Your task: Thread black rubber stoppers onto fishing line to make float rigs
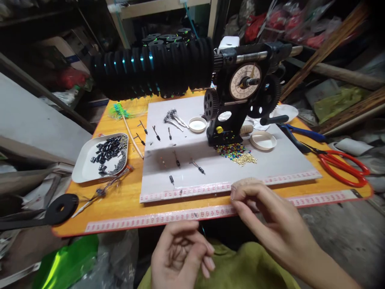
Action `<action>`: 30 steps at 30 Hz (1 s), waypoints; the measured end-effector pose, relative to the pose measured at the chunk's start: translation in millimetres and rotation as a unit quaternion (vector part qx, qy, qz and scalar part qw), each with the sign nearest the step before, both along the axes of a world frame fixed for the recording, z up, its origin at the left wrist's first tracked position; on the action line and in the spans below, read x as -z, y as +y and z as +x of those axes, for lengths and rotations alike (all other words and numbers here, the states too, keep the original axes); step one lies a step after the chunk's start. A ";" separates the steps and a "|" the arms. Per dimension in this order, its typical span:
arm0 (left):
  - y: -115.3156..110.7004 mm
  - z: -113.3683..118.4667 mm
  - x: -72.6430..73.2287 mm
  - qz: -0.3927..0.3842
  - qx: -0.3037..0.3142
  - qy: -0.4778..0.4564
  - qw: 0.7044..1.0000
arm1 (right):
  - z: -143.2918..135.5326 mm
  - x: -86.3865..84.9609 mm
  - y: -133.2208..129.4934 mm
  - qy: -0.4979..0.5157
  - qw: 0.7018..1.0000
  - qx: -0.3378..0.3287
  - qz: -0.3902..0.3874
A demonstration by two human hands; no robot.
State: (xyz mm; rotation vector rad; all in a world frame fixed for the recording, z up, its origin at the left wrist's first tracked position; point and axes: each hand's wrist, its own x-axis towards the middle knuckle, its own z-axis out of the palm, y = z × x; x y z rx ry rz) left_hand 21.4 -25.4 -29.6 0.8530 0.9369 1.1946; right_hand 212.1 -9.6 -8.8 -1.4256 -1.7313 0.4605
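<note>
My left hand (183, 252) is over my lap at the table's front edge, palm up. Its fingers are curled in and the thumb presses against them; anything held is hidden or too thin to see. A short teal strand (203, 228) shows just above it. Over the right part of the front measuring tape (207, 211), my right hand (264, 208) pinches thumb and forefinger together on something too small to make out. Beyond it, gold beads (245, 159) and multicoloured beads (230, 150) lie heaped on the white board (159, 148). Small black weights with wire stems (198, 167) lie on the board.
A black geared winder with a dial (245, 81) and a row of black spools (153, 68) stands behind. At left are a white tray (81, 162) of black cylinders and a black tape roll (62, 208). Red-handled scissors (345, 164) and blue-handled pliers (306, 132) lie right.
</note>
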 end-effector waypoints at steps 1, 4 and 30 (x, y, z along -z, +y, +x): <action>1.2 0.3 -1.2 -0.009 0.007 -0.003 1.000 | -2.6 -1.4 -4.3 0.097 0.994 0.001 -0.054; 4.6 3.4 -5.8 -0.034 0.045 -0.038 0.998 | -12.7 -0.5 -13.3 0.315 0.927 -0.003 -0.201; 6.4 -4.4 -9.5 -0.155 0.185 -0.159 0.957 | -38.9 1.4 -10.6 0.419 0.875 -0.041 -0.238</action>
